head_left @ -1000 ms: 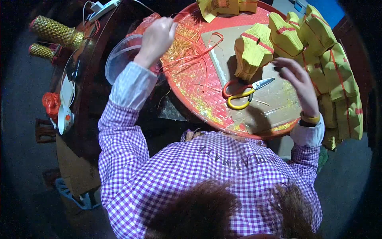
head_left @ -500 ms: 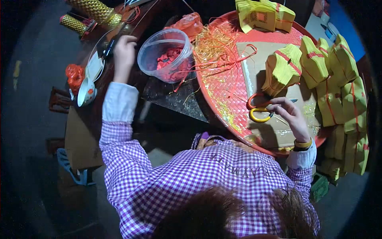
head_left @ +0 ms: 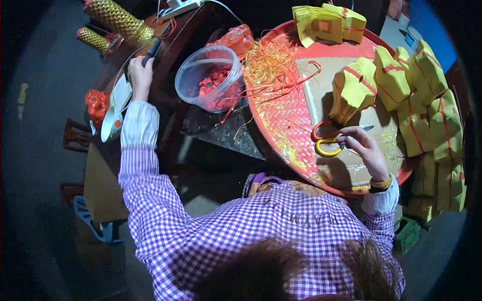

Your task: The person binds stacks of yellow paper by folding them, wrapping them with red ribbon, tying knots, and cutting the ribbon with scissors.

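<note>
My left hand (head_left: 140, 78) is over the dark table on the left, its fingers closed around one end of a black elongated object (head_left: 153, 49) whose kind I cannot make out. My right hand (head_left: 365, 150) grips scissors (head_left: 329, 147) by the pivot area. Their orange and yellow handle loops point left, and the blade tip shows beyond my fingers. Below the scissors lies a cardboard sheet (head_left: 321, 90) on a round red woven tray (head_left: 273, 118). Just above my right hand stands a folded yellow paper bundle (head_left: 353, 90) with a red band.
More yellow bundles (head_left: 424, 120) are stacked along the right rim, others (head_left: 329, 25) at the back. A clear plastic tub (head_left: 188, 75) holds red scraps (head_left: 221, 85). Beside it are yellow-orange strands (head_left: 268, 57) and a red plastic bag (head_left: 236, 40). A bowl (head_left: 111, 125) and gold columns (head_left: 118, 20) are at left.
My left hand has drawn left and a little down. The black object has shifted right relative to it, now beyond the fingertips. My right hand stays nearly still with the scissors.
</note>
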`<state>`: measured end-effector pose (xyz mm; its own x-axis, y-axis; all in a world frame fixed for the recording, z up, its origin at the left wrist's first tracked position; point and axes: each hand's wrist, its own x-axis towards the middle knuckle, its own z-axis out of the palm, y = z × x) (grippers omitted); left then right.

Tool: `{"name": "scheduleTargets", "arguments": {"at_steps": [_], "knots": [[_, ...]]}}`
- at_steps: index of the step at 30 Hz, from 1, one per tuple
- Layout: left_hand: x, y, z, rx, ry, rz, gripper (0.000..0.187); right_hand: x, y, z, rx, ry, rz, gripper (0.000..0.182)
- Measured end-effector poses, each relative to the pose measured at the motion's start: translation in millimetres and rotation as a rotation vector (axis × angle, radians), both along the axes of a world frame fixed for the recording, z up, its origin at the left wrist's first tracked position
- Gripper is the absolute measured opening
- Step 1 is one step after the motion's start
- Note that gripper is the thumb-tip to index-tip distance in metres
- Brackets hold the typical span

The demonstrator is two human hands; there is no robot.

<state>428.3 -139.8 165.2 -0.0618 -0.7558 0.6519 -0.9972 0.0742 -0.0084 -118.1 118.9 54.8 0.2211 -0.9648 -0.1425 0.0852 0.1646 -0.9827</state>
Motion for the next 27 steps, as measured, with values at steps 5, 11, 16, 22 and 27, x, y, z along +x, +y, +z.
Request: {"name": "scheduleTargets", "arguments": {"at_steps": [5,11,16,22,27], "knots": [[-149.7,100.9,13.9,0.489,0.819,-0.594,0.029,13.9,-12.9,12.1,-0.097,-0.096,-0.060,0.028],[-244.1,141.4,-32.5,1.624,1.515,-0.874,0.025,32.9,-17.4,28.6,-0.278,-0.230,-0.084,0.065],[-293.8,166.7,-38.9,1.692,1.616,-0.704,0.024,26.3,-6.1,17.0,-0.374,-0.326,0.021,0.078],[-303.4,168.9,-66.5,1.857,1.827,-0.547,0.027,21.5,1.4,5.3,-0.447,-0.007,0.044,0.082],[-308.9,170.5,-83.0,1.959,1.984,-0.470,0.032,9.0,-5.4,-2.8,-0.460,0.302,0.172,0.086]]}}
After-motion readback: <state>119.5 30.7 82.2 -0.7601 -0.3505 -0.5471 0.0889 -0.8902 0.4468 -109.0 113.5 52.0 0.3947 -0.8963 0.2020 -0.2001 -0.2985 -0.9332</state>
